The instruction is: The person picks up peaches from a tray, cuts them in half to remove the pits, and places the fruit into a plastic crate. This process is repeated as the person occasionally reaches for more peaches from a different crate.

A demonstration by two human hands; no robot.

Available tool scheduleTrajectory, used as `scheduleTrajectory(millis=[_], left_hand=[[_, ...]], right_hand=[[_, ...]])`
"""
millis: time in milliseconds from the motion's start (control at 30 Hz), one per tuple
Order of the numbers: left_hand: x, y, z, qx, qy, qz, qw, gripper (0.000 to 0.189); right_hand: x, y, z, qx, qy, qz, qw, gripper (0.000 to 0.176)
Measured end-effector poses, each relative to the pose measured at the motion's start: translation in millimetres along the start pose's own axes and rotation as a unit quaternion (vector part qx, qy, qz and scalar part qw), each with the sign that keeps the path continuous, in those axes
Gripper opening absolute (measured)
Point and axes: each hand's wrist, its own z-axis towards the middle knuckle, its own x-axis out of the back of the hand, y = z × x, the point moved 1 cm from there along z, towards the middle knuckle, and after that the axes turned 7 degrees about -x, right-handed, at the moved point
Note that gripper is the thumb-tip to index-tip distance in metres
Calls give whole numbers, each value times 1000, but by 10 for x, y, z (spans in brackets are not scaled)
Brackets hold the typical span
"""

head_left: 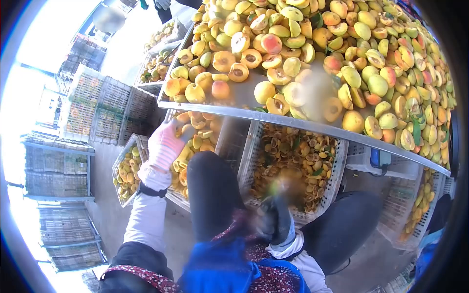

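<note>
My left hand (pixel 165 145), in a pink and white striped glove, is over a crate of halved yellow fruit (pixel 198 141) just below the table's metal edge (pixel 234 113); its fingers are partly lost against the fruit. My right hand (pixel 274 217), in a dark glove, is blurred in front of my lap, its fingers closed round something too smeared to name. Beyond it stands a white crate (pixel 247 163) holding small brownish fruit pieces (pixel 293 156). Piled on the table are many halved fruits (pixel 376 83), yellow, green and reddish.
Stacked crates (pixel 97 105) stand at the left, with more stacks (pixel 58 166) below them. A small crate of fruit (pixel 129 168) is left of my left hand. At the right are a white crate (pixel 400 219) and a blue object (pixel 375 158). Another person's gloved hand (pixel 162 4) shows at the top.
</note>
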Motion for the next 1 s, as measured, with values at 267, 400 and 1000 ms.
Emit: scheduleTrajectory(millis=[267,400,1000], left_hand=[[-403,669,1346,20,-100,21,995,55],[-520,624,1145,-75,16,-222,972,44],[-385,790,820,-55,-35,-440,895,25]], right_hand=[[-23,7,59,14,171,-68,983,40],[-18,-64,32,25,194,-45,980,38],[88,-57,83,211,275,-394,851,33]])
